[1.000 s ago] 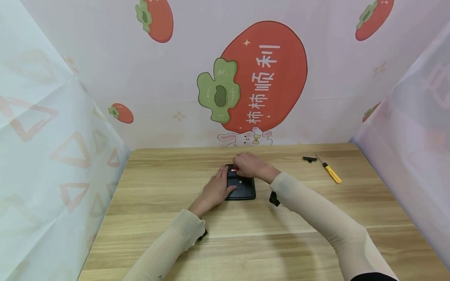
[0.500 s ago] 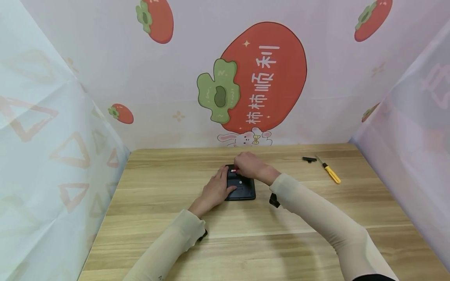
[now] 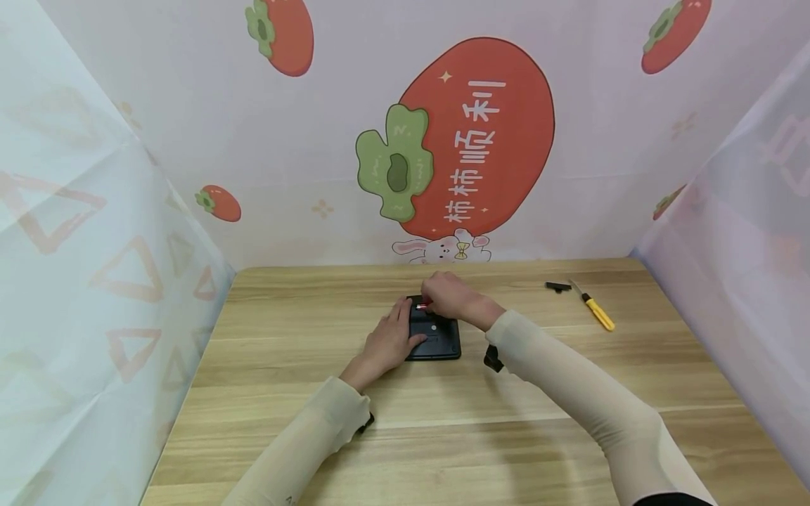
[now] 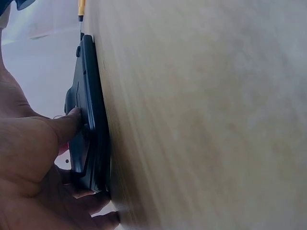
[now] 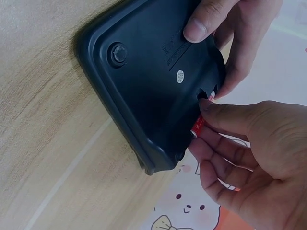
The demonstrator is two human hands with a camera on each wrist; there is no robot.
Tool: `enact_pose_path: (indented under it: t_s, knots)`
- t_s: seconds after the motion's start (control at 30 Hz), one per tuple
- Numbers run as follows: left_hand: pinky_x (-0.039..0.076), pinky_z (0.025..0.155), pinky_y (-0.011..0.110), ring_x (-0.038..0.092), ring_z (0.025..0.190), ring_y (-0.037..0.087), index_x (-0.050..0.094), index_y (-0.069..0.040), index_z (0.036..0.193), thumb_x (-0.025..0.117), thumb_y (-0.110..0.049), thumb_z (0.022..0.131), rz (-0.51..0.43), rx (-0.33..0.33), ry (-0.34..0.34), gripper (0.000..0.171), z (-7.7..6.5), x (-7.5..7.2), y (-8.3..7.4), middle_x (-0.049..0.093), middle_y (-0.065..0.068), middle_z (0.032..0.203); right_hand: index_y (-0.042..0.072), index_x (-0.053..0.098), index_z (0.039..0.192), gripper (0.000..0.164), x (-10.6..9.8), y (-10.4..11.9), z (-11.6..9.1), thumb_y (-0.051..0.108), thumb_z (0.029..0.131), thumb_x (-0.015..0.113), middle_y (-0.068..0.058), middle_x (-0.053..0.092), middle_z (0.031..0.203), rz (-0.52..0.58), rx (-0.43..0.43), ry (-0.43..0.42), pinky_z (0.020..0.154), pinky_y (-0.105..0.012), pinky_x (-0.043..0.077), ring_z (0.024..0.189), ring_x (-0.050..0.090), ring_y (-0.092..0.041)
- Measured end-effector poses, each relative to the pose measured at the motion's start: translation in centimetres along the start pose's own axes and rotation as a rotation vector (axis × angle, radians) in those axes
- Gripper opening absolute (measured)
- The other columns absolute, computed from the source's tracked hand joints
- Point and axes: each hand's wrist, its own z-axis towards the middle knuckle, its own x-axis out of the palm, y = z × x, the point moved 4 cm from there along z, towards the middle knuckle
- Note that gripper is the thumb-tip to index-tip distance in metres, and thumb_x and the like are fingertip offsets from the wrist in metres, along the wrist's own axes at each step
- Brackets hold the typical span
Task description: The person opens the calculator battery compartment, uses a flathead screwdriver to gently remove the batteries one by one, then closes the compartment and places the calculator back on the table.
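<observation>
A black calculator (image 3: pixel 443 347) lies face down on the table, its back with a round rubber foot and a small white sticker turned up in the right wrist view. My left hand (image 3: pixel 387 340) holds its left side, thumb pressed on the back and fingers along the edge. At the raised far end my right hand (image 3: pixel 451 296) pinches a red battery (image 5: pixel 197 126) between thumb and fingers. This battery lies at the battery slot; how deep it sits is partly hidden by the thumb.
On the wooden table (image 3: pixel 285 351), to the right, lie a small black cover piece (image 3: pixel 557 287) and a screwdriver (image 3: pixel 598 313) with a yellow handle. A printed cloth wall (image 3: pixel 304 140) rises behind the table's far edge.
Almost nothing differs. My right hand shifts very slightly at the battery, while my left hand and the calculator stay in place.
</observation>
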Motion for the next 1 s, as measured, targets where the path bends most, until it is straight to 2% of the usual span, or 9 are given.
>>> enact_pose_path:
  t_s: [0.27,0.57,0.77,1.0]
  knots:
    - [0.041,0.12,0.054,0.045,0.147,0.044,0.026,-0.005,0.167,0.065,-0.042,0.106,-0.006,0.004,0.003,0.081,0.05,-0.02,-0.03,0.023,0.015,0.174,0.004,0.081,0.095,0.005,-0.1,-0.01,-0.08,0.009,0.095,0.08,-0.006,0.076,0.086,0.037,0.025,-0.005,0.076,-0.037,0.061,0.076,0.068,-0.019]
    - [0.039,0.121,0.053,0.045,0.148,0.044,0.025,-0.005,0.167,0.065,-0.042,0.106,-0.006,0.002,0.004,0.081,0.05,0.01,0.0,0.023,0.015,0.175,0.004,0.081,0.093,0.003,-0.17,-0.04,-0.06,0.007,0.093,0.082,-0.006,0.075,0.085,0.068,0.054,-0.019,0.075,-0.037,0.061,0.077,0.068,-0.02]
    - [0.039,0.121,0.054,0.044,0.148,0.044,0.025,-0.005,0.167,0.065,-0.042,0.106,-0.004,0.001,0.005,0.081,0.1,0.02,-0.02,0.023,0.015,0.175,0.005,0.081,0.09,0.004,-0.45,-0.05,-0.08,0.007,0.091,0.083,-0.005,0.075,0.083,0.07,0.066,-0.028,0.072,-0.037,0.06,0.074,0.068,-0.02]
    - [0.043,0.117,0.057,0.044,0.147,0.046,0.025,-0.006,0.168,0.065,-0.043,0.106,-0.015,-0.009,0.006,0.082,0.11,0.01,0.05,0.023,0.014,0.175,0.005,0.081,0.091,0.01,-0.38,-0.3,0.03,0.014,0.092,0.085,-0.005,0.074,0.081,0.041,0.136,-0.008,0.07,-0.036,0.059,0.071,0.067,-0.019]
